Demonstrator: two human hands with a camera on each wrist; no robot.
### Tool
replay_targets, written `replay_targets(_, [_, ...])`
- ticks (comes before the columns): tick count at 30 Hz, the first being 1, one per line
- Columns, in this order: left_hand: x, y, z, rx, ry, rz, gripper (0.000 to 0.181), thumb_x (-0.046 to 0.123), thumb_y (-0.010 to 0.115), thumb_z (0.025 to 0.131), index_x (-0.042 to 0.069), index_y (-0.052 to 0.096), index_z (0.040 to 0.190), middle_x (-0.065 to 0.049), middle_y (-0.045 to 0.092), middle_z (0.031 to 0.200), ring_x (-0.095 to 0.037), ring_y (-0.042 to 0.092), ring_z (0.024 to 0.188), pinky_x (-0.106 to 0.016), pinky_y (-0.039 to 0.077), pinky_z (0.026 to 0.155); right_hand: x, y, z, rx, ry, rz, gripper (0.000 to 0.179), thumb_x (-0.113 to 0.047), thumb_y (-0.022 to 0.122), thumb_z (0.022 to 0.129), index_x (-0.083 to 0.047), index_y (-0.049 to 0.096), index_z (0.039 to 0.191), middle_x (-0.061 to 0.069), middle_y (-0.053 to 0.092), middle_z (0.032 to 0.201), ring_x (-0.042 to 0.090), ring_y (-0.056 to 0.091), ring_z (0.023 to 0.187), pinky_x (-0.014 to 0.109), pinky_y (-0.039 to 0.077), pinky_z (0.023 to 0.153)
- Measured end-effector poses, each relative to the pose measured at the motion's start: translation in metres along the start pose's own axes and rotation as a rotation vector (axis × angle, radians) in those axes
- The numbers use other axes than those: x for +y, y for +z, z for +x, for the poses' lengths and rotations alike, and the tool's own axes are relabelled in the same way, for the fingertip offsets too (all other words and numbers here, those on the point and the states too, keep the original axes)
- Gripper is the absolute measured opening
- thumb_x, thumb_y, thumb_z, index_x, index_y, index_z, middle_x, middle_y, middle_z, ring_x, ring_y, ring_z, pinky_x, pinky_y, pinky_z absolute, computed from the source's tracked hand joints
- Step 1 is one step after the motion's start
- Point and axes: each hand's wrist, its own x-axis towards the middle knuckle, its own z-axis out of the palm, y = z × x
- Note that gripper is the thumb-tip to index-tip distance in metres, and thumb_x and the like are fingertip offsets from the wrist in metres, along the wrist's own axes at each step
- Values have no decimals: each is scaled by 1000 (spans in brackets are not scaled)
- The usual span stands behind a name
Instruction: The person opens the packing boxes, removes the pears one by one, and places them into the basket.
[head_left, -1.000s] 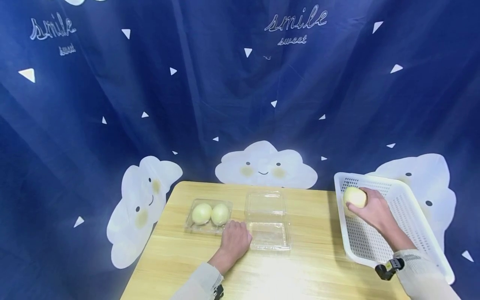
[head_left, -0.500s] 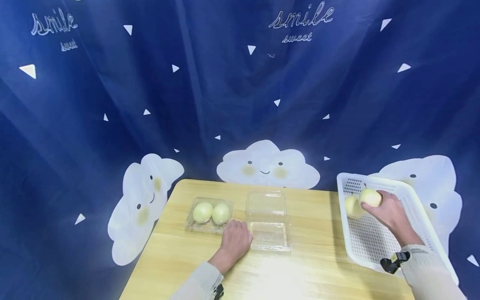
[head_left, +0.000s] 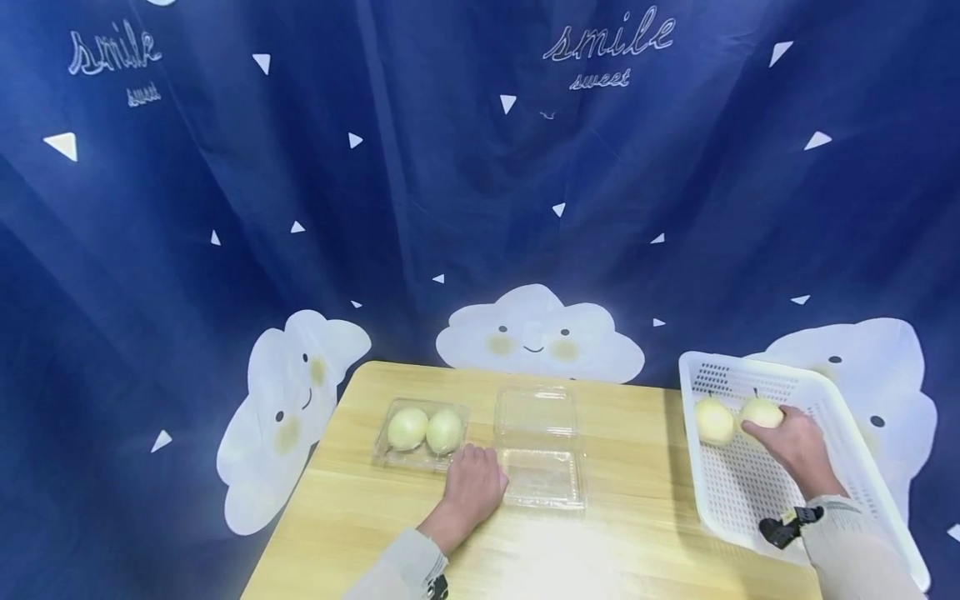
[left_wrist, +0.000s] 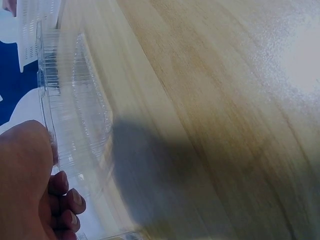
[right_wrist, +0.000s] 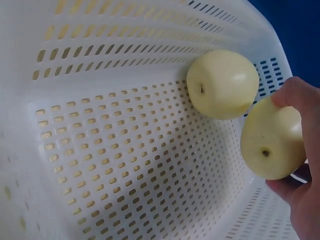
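Observation:
Inside the white plastic basket, my right hand grips a round, pale yellow pear, thumb on the near side. Another pear sits close beside it, at the basket's far left corner. My left hand rests on the table with loosely curled fingers. Its thumb side is at the left edge of a clear plastic clamshell box, whose lid lies folded back; contact is hard to tell. Left of that hand, a second clear box holds two pears.
A light wooden table carries both boxes, with the basket along its right side. Behind hangs a dark blue curtain printed with clouds and triangles. A bright glare lies on the table's front middle.
The right hand has moved right with one pear, away from the pear in the corner, and lower into the basket. The left hand has stayed put. The head view has shifted slightly.

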Motion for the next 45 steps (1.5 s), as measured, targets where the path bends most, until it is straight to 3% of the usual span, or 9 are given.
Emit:
replay_targets(8, [-1,-2,1,-35,9,-3,35,36,62,93,15,48,68,1,46,60,-16,42,59,-25,32,56,8,5,0,-76,117,47,75,-39,72,90,28,50,118,41,62,97,45,61,80,51,54,67])
replay_targets(16, [1,8,4,-48,1,-21,36,36,61,93,16,48,66,1,47,59,-17,45,59,-26,38,57,13,16,3,-82,127,16,60,-36,73,86,21,57,95,26,59,74,35,56,69,38,46,55])
replay_targets(19, [1,5,7,-27,26,16,34,33,60,91,17,47,64,3,46,59,-16,43,58,-24,29,54,15,19,1,-79,137,37,59,-33,74,85,22,56,98,20,56,71,33,54,68,34,42,54])
replay_targets(22, [0,4,8,-5,33,46,33,33,60,89,18,47,63,4,46,59,-14,42,57,-23,20,53,14,21,0,-82,158,55,62,-30,75,84,24,55,106,22,57,75,34,54,71,34,43,55])
replay_targets(25, [0,4,9,1,47,69,32,34,61,88,18,48,62,4,47,60,-15,44,58,-23,18,53,13,23,2,-79,170,46,67,-29,76,83,26,52,112,28,60,81,36,55,74,36,45,57])
replay_targets(30, [0,7,12,-20,12,51,35,38,63,90,18,49,64,3,47,59,-14,45,57,-23,26,50,10,26,6,-68,179,47,68,-27,76,82,26,50,117,35,62,90,38,56,78,45,51,66])
replay_targets(33, [0,10,16,-59,9,41,39,41,62,94,17,50,66,3,48,60,-14,45,57,-24,35,51,10,26,6,-63,166,45,65,-26,77,82,26,52,112,34,62,87,38,56,76,46,51,66])
replay_targets(39, [-1,14,19,-153,137,157,48,45,55,100,16,53,62,3,48,63,-17,44,58,-27,39,51,6,31,5,-77,94,-3,57,-25,79,80,23,58,102,21,59,72,32,54,68,35,41,54])
replay_targets(45, [-1,16,23,-105,147,179,41,36,57,98,17,55,61,3,49,63,-17,45,58,-28,38,49,3,33,2,-80,76,20,59,-19,79,79,25,56,111,23,63,75,31,55,68,34,42,53])
